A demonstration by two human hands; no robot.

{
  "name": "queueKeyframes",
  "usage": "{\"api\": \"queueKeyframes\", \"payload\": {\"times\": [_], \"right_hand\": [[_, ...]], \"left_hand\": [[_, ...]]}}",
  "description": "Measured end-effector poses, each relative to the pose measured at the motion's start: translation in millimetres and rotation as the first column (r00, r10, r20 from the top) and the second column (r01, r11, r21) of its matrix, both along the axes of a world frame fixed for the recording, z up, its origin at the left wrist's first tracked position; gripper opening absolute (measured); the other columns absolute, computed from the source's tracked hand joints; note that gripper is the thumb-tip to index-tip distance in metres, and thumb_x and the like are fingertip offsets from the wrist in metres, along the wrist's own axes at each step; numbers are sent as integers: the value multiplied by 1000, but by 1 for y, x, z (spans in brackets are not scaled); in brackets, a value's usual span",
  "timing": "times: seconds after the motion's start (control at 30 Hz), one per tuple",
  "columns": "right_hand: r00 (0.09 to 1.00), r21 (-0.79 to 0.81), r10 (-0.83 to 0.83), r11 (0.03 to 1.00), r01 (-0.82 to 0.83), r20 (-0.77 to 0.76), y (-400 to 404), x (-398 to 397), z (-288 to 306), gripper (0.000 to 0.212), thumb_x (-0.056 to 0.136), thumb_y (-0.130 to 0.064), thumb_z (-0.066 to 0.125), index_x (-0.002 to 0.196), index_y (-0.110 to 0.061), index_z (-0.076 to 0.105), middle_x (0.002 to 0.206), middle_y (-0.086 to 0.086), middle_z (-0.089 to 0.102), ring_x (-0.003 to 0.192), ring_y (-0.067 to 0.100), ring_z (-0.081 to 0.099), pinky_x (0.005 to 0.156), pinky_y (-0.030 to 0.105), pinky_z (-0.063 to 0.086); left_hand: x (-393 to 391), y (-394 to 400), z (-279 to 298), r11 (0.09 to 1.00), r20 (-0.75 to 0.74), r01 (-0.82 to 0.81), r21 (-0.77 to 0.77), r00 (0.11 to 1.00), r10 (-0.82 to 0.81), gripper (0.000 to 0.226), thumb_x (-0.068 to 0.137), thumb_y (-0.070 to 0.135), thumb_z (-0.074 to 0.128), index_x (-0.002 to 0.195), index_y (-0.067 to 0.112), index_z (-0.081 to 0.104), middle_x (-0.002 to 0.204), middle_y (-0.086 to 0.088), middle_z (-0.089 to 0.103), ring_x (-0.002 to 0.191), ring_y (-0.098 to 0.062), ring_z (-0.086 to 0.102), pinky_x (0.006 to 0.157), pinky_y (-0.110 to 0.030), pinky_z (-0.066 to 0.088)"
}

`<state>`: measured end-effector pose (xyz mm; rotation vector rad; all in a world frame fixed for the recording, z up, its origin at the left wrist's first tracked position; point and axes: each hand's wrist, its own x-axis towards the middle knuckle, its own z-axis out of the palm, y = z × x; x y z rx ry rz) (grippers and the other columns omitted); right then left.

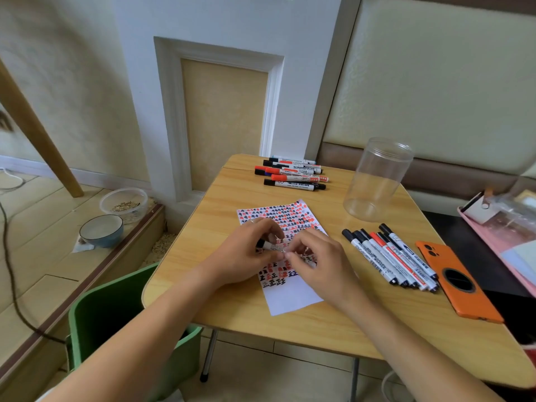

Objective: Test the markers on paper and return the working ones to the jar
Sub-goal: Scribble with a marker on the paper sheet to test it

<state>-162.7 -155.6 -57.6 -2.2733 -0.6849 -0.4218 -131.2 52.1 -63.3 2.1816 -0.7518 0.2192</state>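
Note:
A white marker (271, 247) with a black cap lies crosswise between both hands, over the paper (293, 297). My left hand (246, 253) grips its capped end and my right hand (316, 259) pinches the other end. The paper is covered with red and black marks. A clear plastic jar (377, 181) with nothing in it stands upright at the back right. Several markers (388, 258) lie in a row right of the paper. Another group of markers (293, 173) lies at the table's far edge.
An orange phone (458, 282) lies face down at the right of the wooden table (232, 303). A green bin (116, 323) stands below the table's left edge. Two bowls (101, 230) sit on the floor at left. A pink tray (499, 236) is far right.

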Motion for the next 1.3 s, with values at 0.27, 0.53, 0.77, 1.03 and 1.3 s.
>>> {"api": "queueKeyframes", "payload": {"times": [0.27, 0.53, 0.77, 1.03, 1.3], "right_hand": [[998, -231, 56, 972, -54, 5, -6, -1, 3, 15, 90, -10, 61, 93, -21, 52, 94, -12, 52, 92, 11, 51, 77, 32, 46], [914, -234, -402, 885, 402, 52, -53, 10, -1, 20, 85, -9, 66, 85, -20, 50, 89, -4, 52, 83, 21, 51, 64, 41, 46], [824, -317, -547, 763, 564, 148, -72, 9, -8, 14, 87, -12, 69, 83, -17, 56, 88, -1, 51, 80, 22, 51, 54, 28, 28], [826, -361, -528, 745, 561, 196, -68, 11, -6, 16, 85, 0, 70, 87, -15, 64, 87, -7, 49, 85, 20, 52, 62, 29, 34], [832, -293, -511, 779, 554, 214, -51, 23, 7, 14, 86, 1, 66, 87, -13, 65, 83, -7, 46, 78, 16, 45, 61, 28, 32]], "left_hand": [[-2, 5, -6, 995, 26, -7, 102, 1000, 4, 43, 94, 44, 69, 125, 20, 53, 121, 6, 55, 112, -8, 48, 94, -17, 39], [7, 23, -5, 853, 66, -211, 478, 977, 205, 61, 97, 66, 44, 149, 34, 44, 158, 8, 39, 148, -13, 30, 123, -37, 12], [6, 27, 0, 844, 40, -223, 489, 972, 234, 58, 98, 62, 48, 148, 34, 45, 157, 6, 40, 145, -15, 36, 122, -42, 16], [10, 27, -1, 850, 11, -216, 481, 971, 240, 57, 97, 60, 51, 147, 35, 43, 157, 7, 39, 143, -14, 35, 121, -45, 14], [33, 30, -3, 830, 30, -297, 472, 947, 321, 63, 99, 67, 35, 155, 38, 34, 167, 8, 22, 156, -13, 11, 126, -53, -1]]}}
